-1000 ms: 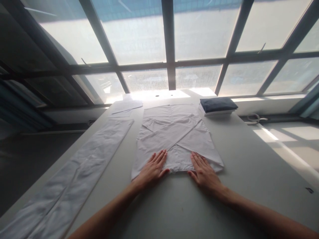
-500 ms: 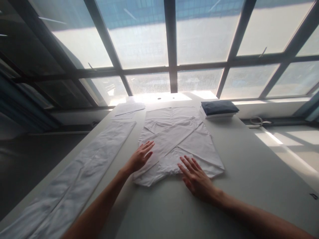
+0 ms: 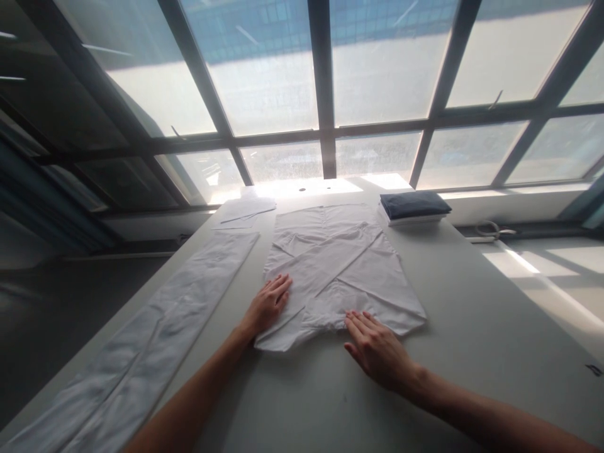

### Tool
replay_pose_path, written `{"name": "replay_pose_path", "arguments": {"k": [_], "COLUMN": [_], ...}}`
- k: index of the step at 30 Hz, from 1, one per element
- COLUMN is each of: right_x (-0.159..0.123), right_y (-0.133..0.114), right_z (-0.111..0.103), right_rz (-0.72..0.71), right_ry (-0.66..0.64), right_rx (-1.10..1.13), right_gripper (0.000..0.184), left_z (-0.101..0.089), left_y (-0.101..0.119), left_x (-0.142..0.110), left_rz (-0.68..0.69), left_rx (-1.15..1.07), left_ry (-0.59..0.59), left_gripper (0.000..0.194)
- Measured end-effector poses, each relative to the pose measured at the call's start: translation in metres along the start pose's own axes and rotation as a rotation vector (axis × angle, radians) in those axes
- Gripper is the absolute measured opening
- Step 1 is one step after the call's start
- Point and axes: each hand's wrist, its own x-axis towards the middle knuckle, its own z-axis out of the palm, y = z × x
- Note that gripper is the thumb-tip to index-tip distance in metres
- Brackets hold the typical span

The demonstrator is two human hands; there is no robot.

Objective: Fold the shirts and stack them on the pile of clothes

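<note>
A white shirt (image 3: 325,258) lies flat on the table, its two sleeves folded across each other over the body. My left hand (image 3: 268,305) rests flat on the shirt's left edge, fingers stretched out and holding nothing. At the near edge, my right hand (image 3: 377,346) lies with its fingertips on the cloth and its palm over the tabletop; the fingers are straight. Small creases run along the near edge between the hands.
A long folded white garment (image 3: 160,321) stretches along the left of the white table (image 3: 472,340). White sheets (image 3: 248,211) lie at the far left. A dark folded cloth (image 3: 415,204) tops a white stack at the far right. Windows (image 3: 377,82) stand behind.
My left hand has moved slightly nearer to me and settled on the shirt's left edge. My right hand has slid a little toward me, to the near edge.
</note>
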Motion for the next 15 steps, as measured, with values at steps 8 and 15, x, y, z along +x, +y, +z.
{"name": "replay_pose_path", "arguments": {"k": [8,15], "right_x": [-0.003,0.0], "right_y": [0.055,0.089], "right_z": [-0.021,-0.038], "right_rz": [-0.018,0.188], "right_ry": [0.018,0.163], "right_rx": [0.11,0.13], "right_gripper": [0.039,0.041], "left_z": [0.022,0.061], "left_y": [0.068,0.113], "left_x": [-0.03,-0.058], "left_rz": [-0.212,-0.093], "left_rx": [0.119,0.181], "left_ry": [0.04,0.125], "left_gripper": [0.055,0.071]}}
